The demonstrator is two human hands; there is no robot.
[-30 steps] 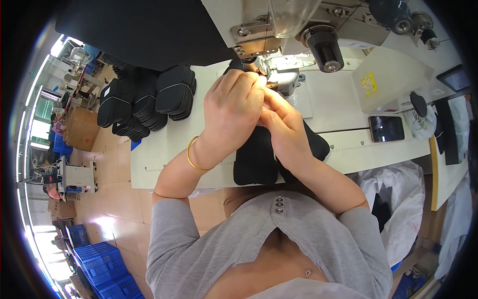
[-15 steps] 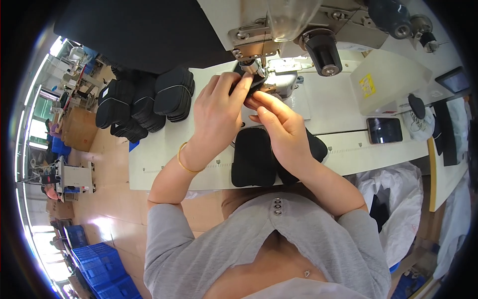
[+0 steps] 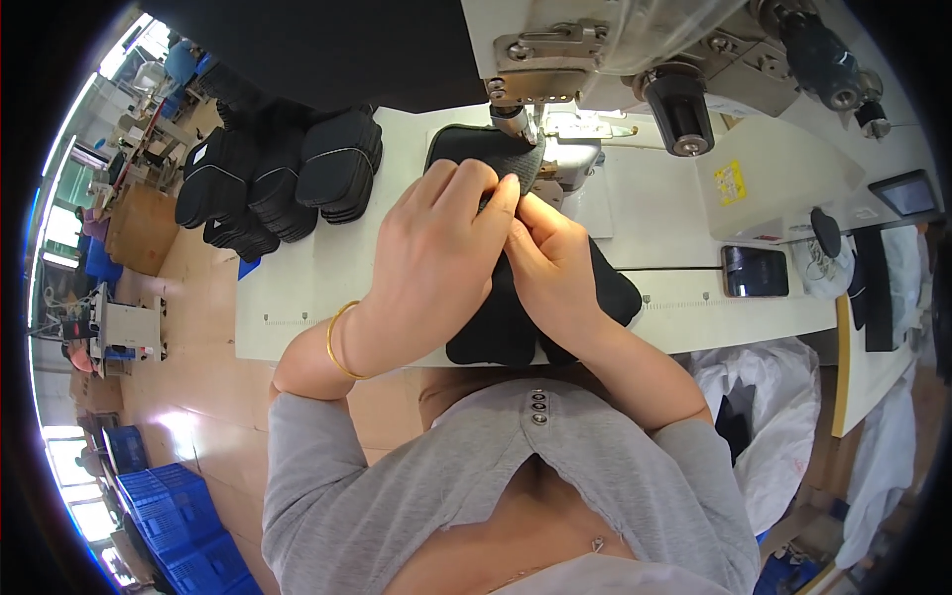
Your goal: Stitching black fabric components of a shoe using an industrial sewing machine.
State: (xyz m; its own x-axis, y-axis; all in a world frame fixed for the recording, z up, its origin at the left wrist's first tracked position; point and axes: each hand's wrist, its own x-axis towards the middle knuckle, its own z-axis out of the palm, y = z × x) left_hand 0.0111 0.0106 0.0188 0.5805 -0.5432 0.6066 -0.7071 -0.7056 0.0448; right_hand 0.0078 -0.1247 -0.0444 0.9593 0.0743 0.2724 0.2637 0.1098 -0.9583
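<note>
A black rounded fabric piece [image 3: 464, 146] lies at the presser foot [image 3: 511, 121] of a sewing machine, its grey textured side [image 3: 521, 164] partly showing. My left hand [image 3: 436, 253] is closed on the piece's near edge, thumb and forefinger pinched together. Beside it, my right hand [image 3: 550, 268] pinches the same edge, with its fingertips close to the left thumb. The fingers hide part of the edge. Under my wrists, two black pads [image 3: 489, 332] lie side by side at the table's front edge, partly covered by my hands.
Several stacks of black pads [image 3: 339, 164], tied with string, stand at the left of the white table [image 3: 297, 288]. To the right are a phone [image 3: 754, 272] and a machine housing [image 3: 764, 183]. A white plastic bag [image 3: 783, 397] hangs below the right edge. Blue crates [image 3: 183, 526] stand on the floor.
Both hands have moved toward me, away from the presser foot, and their fingertips have come together. More of the black piece shows at the foot's left. The whole view has shifted slightly.
</note>
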